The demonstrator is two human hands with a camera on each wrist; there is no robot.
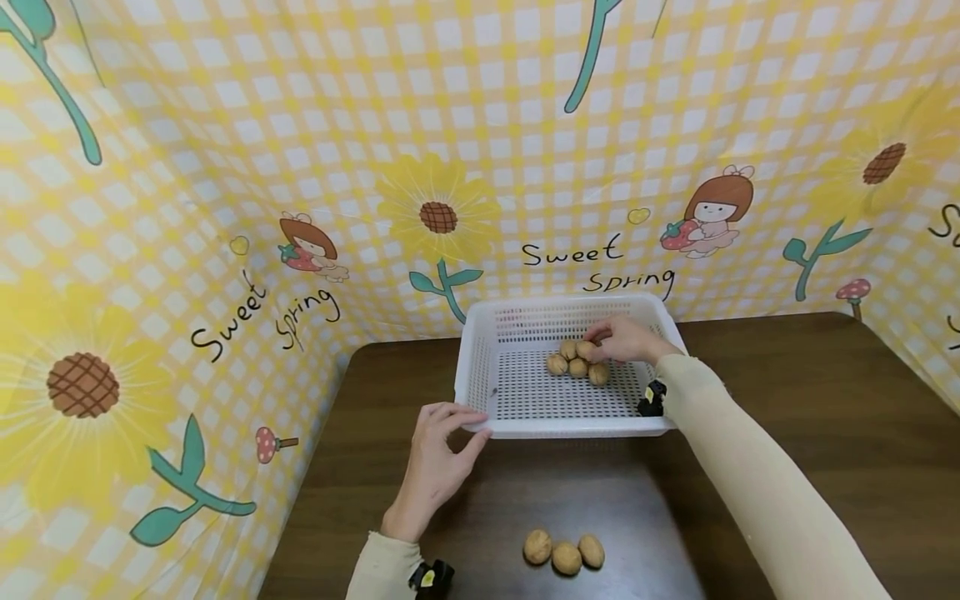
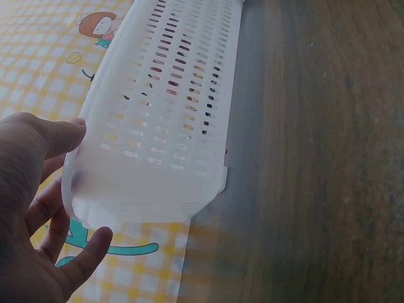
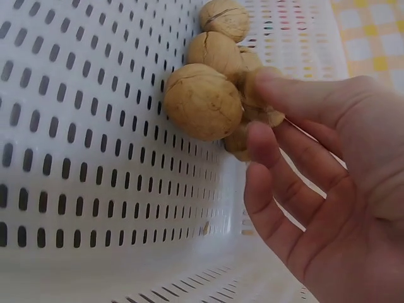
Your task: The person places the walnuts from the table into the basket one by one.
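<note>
Seen from the head, with 12 o'clock pointing away from the person, a white slotted basket sits on a dark wooden table; its middle is the hub of the clock. The right hand is inside it at 2 o'clock, thumb and fingertips pinching 1 held walnut near the hub. 4 other walnuts show in the head view, clustered close by on the basket floor; whether the hand hides more, I cannot tell. At 8 o'clock the left hand grips the basket's near corner, thumb and fingers bent about the rim. Outside the basket, at 6 o'clock, 3 loose walnuts lie side by side on the table, the middle 1 nearest the person. A small dark speck lies in the basket between 8 and 9 o'clock. At 12 o'clock a yellow-and-white checked cloth hangs behind, with a printed sunflower between 10 and 11 o'clock.
</note>
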